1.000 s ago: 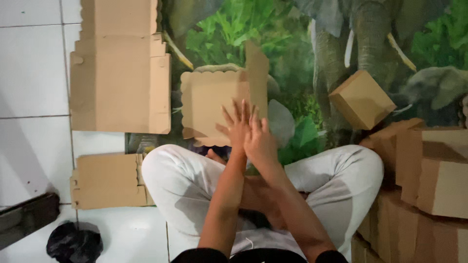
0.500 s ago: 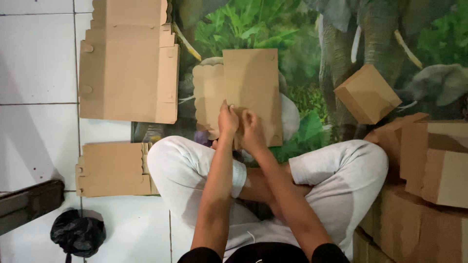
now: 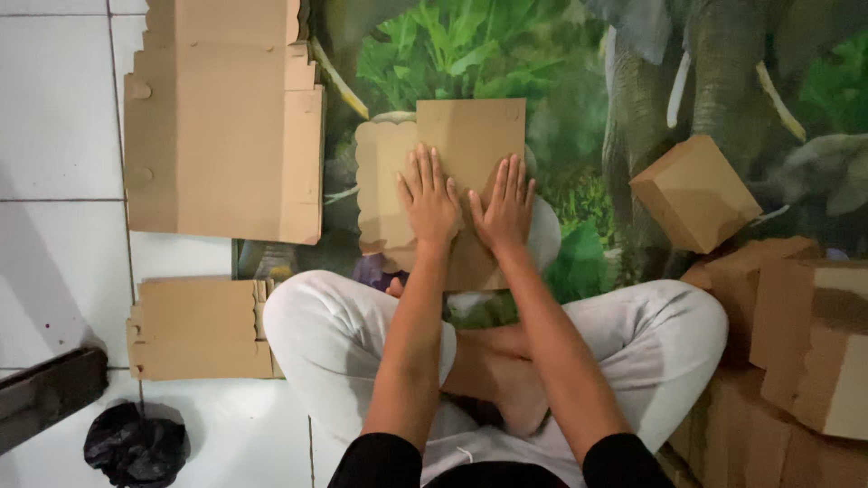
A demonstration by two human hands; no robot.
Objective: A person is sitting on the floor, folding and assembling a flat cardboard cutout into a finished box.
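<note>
seated cross-legged on a jungle-print mat [image 3: 579, 63], left hand [image 3: 430, 201] and right hand [image 3: 503, 210] pressed flat, fingers straight and slightly spread, on a folded brown cardboard sheet [image 3: 470, 136] lying just past the knees. half a second earlier, gripping its raised flap; now folded down, scalloped edge showing left.

Cardboard sheet [image 3: 457, 172] under both palms: matt brown, smooth, scalloped edge. Flat stack [image 3: 221, 126] at 10 o'clock: same dull cardboard. Folded box [image 3: 694, 192] at 2 o'clock: matt cardboard. Floor tiles [image 3: 54, 126]: white, glossy. Mat [image 3: 579, 63]: printed, soft sheen. Trousers [image 3: 334, 334]: pale cloth. Bag [image 3: 136, 445]: black shiny plastic.
</note>
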